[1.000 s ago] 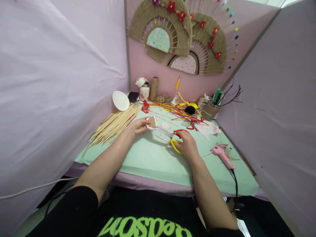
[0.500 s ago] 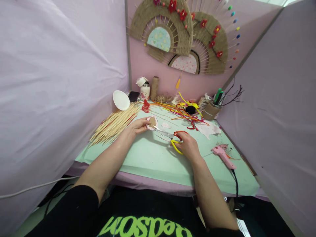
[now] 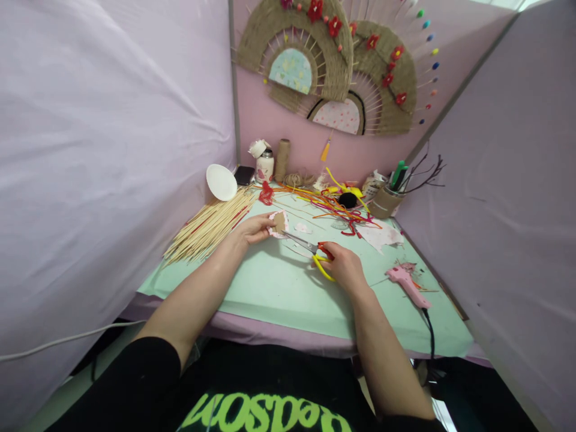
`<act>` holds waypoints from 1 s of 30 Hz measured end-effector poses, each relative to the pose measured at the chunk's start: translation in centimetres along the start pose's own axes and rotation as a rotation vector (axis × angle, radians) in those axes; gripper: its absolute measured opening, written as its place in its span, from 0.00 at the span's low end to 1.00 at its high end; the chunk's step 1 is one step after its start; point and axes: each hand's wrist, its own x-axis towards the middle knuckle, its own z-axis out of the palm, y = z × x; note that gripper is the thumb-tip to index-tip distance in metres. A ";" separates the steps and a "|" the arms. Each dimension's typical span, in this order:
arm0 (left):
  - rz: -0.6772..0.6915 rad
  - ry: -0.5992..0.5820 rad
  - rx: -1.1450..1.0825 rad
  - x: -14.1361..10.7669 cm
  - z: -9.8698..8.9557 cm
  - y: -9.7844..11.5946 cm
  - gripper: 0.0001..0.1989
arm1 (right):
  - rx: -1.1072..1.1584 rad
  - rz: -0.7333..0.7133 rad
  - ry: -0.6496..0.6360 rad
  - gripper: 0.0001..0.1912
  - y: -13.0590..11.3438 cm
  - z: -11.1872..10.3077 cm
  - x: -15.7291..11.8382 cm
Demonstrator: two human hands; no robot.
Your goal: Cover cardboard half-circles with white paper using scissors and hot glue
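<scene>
My left hand (image 3: 258, 228) pinches a small piece of brown cardboard (image 3: 279, 222) edged with pale patterned cloth. In my right hand (image 3: 342, 261) are scissors (image 3: 305, 244) with one red and one yellow handle loop. Their blades point left, and the tips meet the lower right edge of the cardboard piece. A small pale scrap (image 3: 302, 228) lies just right of the piece on the green tabletop (image 3: 274, 288).
Thin wooden sticks (image 3: 209, 228) lie at the left beside a white bowl (image 3: 221, 182). Coloured pipe cleaners (image 3: 324, 207) spread across the back. At the right are a pink glue gun (image 3: 408, 287), a cloth piece (image 3: 381, 235) and a container of pens and twigs (image 3: 386, 201).
The scissor blades have closed together at the edge of the cardboard piece, and the handle loops have drawn nearer each other. My left hand has hardly moved.
</scene>
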 end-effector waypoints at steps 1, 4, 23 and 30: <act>0.001 0.001 0.002 0.0 0.1 0.0 0.21 | 0.002 0.021 -0.003 0.16 -0.1 0.0 0.0; 0.016 0.016 -0.004 -0.2 0.4 0.0 0.21 | 0.032 0.122 0.053 0.18 -0.1 -0.1 0.2; 0.230 -0.096 0.017 -0.7 1.1 -0.2 0.27 | -0.271 0.527 -0.024 0.18 2.7 0.0 0.5; 0.337 -0.115 0.041 -0.4 1.9 -1.4 0.28 | 0.315 0.266 -0.025 0.27 -3.1 -0.4 2.9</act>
